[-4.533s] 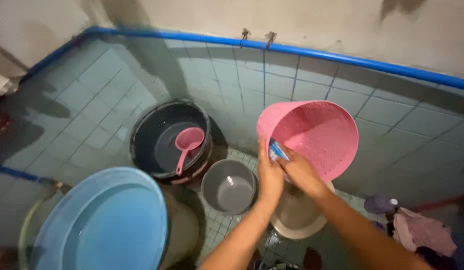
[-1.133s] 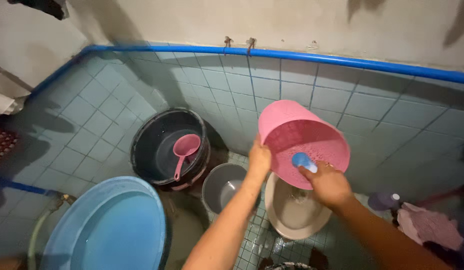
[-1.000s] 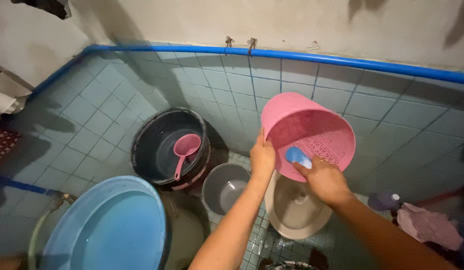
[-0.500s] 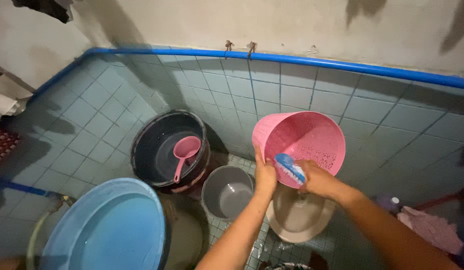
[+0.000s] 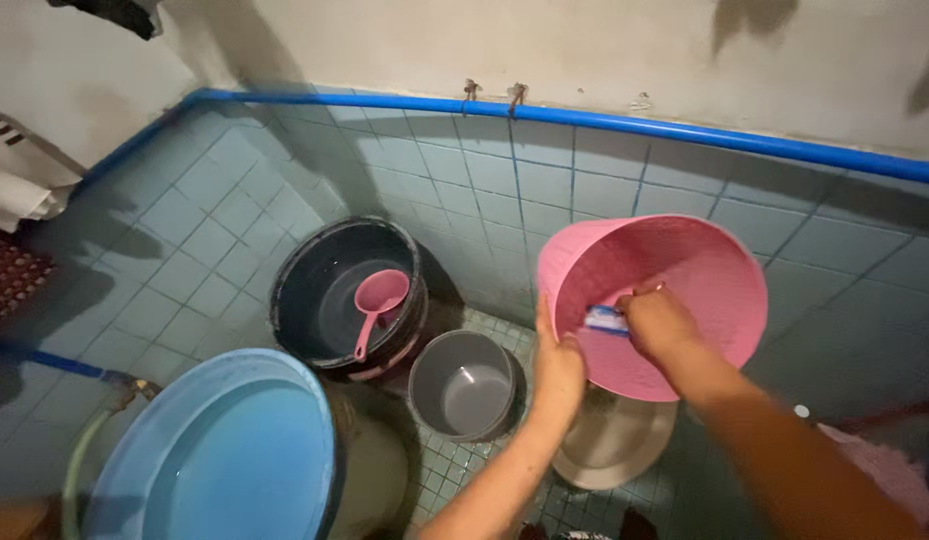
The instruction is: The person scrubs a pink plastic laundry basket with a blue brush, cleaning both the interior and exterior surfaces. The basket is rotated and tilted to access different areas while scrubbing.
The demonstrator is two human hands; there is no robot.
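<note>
Left hand [image 5: 560, 365] clamps the near rim of the pink perforated basket [image 5: 685, 270] — held tilted, mouth toward camera, above the pale squat pan [image 5: 615, 450]. Right hand [image 5: 660, 325] reaches inside, fingers closed on a blue scrub brush [image 5: 605, 320] against the inner wall — grey pail [image 5: 463, 385] beside

Black tub [image 5: 325, 290] holding pink dipper [image 5: 377, 301]; grey pail [image 5: 463, 385]; blue basin [image 5: 215, 455].
</note>
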